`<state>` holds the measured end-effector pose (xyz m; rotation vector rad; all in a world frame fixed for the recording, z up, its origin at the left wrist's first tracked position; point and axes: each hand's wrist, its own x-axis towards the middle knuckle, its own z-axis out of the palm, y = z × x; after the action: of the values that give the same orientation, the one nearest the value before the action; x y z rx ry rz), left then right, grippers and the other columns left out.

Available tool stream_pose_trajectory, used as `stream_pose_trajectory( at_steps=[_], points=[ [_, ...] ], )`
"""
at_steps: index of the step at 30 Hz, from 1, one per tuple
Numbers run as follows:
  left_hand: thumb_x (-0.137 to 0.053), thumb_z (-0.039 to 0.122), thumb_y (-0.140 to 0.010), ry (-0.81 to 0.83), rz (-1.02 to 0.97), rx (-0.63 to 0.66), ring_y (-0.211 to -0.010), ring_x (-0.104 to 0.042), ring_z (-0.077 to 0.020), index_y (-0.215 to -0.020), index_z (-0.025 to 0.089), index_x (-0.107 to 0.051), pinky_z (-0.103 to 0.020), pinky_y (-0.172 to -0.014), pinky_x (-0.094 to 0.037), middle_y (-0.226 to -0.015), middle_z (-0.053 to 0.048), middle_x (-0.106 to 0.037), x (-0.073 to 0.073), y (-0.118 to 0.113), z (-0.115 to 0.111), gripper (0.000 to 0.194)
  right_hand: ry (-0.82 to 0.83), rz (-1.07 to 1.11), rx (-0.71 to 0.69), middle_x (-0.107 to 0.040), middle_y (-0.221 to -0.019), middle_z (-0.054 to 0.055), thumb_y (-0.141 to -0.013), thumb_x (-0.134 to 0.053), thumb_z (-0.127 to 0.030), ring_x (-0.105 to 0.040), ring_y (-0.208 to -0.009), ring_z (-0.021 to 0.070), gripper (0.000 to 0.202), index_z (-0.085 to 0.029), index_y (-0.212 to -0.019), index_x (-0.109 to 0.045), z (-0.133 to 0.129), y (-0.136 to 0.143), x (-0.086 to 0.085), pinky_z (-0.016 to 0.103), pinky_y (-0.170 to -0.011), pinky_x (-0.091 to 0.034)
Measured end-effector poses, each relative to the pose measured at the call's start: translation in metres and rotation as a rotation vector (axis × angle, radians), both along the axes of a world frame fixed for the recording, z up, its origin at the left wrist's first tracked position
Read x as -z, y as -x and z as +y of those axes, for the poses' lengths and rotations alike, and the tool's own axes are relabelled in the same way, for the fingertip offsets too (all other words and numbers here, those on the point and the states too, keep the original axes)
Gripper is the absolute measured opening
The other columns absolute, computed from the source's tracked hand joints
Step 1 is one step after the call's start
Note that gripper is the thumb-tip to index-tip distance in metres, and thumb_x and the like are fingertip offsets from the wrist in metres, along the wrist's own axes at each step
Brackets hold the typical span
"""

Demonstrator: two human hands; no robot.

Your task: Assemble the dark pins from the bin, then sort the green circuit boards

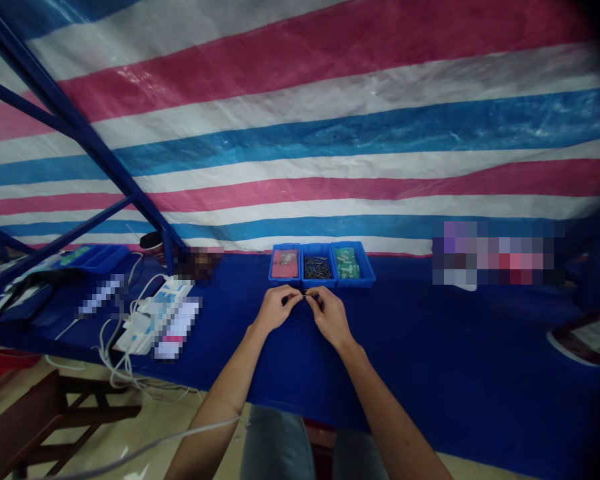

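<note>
My left hand (279, 308) and my right hand (331, 315) meet above the blue table, just in front of three small blue bins. Thumb and forefinger of each are pinched together, with the fingertips nearly touching. Something tiny and thin seems to be between them, too small to name. The left bin (271, 275) holds a flat pink piece with a small clear item on top. Dark, thin metal pieces like screws or nails (317, 268) fill the middle bin. In the right bin (364, 267) lie small pale pieces on a green layer (347, 262).
A white power strip (153, 317) with tangled cables lies left on the blue tabletop (430, 360). Behind it are a dark cup (153, 243) and a blue tray (97, 259). A round container (590, 337) stands far right. A striped sheet (300, 133) hangs behind; a wooden stool (45, 420) stands lower left.
</note>
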<state>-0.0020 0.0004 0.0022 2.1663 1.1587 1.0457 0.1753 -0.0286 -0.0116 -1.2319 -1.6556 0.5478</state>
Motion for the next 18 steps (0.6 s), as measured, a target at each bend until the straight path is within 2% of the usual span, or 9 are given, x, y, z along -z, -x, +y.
stream_pose_trajectory(
  at_steps=[4, 12, 18],
  points=[
    [-0.060, 0.030, -0.093, 0.005, 0.003, 0.011, -0.069, -0.062, -0.0143, -0.088, 0.017, -0.074, -0.026, -0.069, -0.047, -0.079, -0.004, -0.070, -0.0011, -0.0004, -0.0005, 0.020, -0.007, 0.006, 0.011, -0.068, -0.092, 0.006, -0.097, -0.047, -0.030, -0.064, -0.083, 0.0211, 0.020, -0.022, -0.093, -0.065, 0.0021, -0.0002, 0.0034, 0.031, -0.075, -0.046],
    [-0.060, 0.030, -0.093, 0.015, -0.004, 0.015, -0.071, -0.064, -0.0152, -0.089, 0.017, -0.074, -0.026, -0.071, -0.049, -0.081, -0.005, -0.071, 0.0003, 0.0000, -0.0002, 0.020, 0.011, -0.025, 0.049, -0.066, -0.086, 0.005, -0.098, -0.048, -0.032, -0.062, -0.079, 0.0205, 0.023, -0.022, -0.087, -0.065, 0.0022, -0.0006, 0.0053, 0.030, -0.076, -0.046],
    [-0.059, 0.031, -0.094, 0.017, -0.010, 0.028, -0.072, -0.064, -0.0150, -0.089, 0.017, -0.074, -0.026, -0.072, -0.048, -0.083, -0.005, -0.072, -0.0010, -0.0004, -0.0007, 0.021, 0.023, -0.060, 0.075, -0.065, -0.083, 0.004, -0.099, -0.047, -0.034, -0.061, -0.075, 0.0191, 0.026, -0.021, -0.084, -0.063, 0.0021, -0.0006, 0.0053, 0.027, -0.070, -0.042]
  ],
)
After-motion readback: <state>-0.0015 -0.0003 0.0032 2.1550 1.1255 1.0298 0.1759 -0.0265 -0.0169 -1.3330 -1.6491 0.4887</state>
